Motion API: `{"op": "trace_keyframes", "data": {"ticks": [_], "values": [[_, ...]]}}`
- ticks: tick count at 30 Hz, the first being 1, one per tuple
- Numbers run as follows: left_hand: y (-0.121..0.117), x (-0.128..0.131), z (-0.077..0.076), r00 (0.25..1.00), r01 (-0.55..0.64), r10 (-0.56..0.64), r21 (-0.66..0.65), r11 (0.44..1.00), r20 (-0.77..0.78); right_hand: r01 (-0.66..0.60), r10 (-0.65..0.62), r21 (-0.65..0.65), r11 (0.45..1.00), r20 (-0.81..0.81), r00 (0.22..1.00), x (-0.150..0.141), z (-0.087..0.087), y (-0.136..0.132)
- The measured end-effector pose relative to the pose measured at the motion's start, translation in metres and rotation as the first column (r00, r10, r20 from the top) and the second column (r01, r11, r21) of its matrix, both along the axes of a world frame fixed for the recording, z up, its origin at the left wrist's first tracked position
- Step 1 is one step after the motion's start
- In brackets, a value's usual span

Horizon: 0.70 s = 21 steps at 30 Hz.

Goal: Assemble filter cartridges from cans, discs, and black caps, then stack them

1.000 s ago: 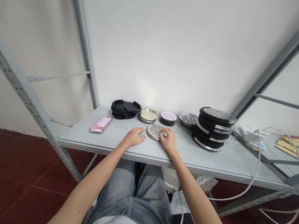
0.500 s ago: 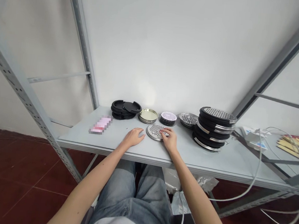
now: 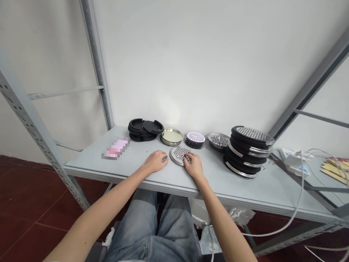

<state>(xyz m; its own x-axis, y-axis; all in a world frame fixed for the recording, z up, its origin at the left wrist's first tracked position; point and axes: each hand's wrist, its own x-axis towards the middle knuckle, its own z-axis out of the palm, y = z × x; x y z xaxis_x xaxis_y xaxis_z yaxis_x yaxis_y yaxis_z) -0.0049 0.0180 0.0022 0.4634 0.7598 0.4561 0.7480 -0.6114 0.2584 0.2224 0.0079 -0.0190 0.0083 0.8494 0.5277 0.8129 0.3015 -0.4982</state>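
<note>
A round perforated metal disc (image 3: 178, 154) lies flat on the grey tabletop in front of me. My right hand (image 3: 193, 165) is at its right side, fingers bent and drawn together on its holed surface; part of the disc is hidden beneath them. On the tabletop, just left of the disc, rests my left hand (image 3: 156, 162). Its fingers are loosely curved, with a gap between thumb and forefinger, and I see nothing held there. Behind the disc stand a stack of shallow gold-coloured round lids (image 3: 171, 136) and a stack of small discs with a white holed top (image 3: 195, 139).
Black notched rings (image 3: 145, 129) are piled at the back left, near a pixelated pink item (image 3: 116, 148). A metal dish (image 3: 218, 140) of small metal parts adjoins a tall stack of black-rimmed perforated discs (image 3: 248, 151). A white cable (image 3: 299, 199) hangs over the right front edge.
The fingers of my right hand have drawn closer together and lower on the disc, and the hand has shifted slightly left. My left hand stays beside the disc. The view has tilted a little.
</note>
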Motion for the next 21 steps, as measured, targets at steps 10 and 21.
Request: {"op": "trace_keyframes", "data": {"ticks": [10,21], "values": [[0.063,-0.006,0.048,0.96,-0.257,0.276,0.244,0.935,-0.047,0.027,-0.025,-0.04,0.999,0.05,0.998,-0.002,0.005,-0.003],[0.105,0.006,0.061,0.895,-0.325,0.368,0.196,0.925,-0.253,0.039,-0.041,-0.041,0.998,-0.053,0.998,-0.003,0.007,-0.005]]}}
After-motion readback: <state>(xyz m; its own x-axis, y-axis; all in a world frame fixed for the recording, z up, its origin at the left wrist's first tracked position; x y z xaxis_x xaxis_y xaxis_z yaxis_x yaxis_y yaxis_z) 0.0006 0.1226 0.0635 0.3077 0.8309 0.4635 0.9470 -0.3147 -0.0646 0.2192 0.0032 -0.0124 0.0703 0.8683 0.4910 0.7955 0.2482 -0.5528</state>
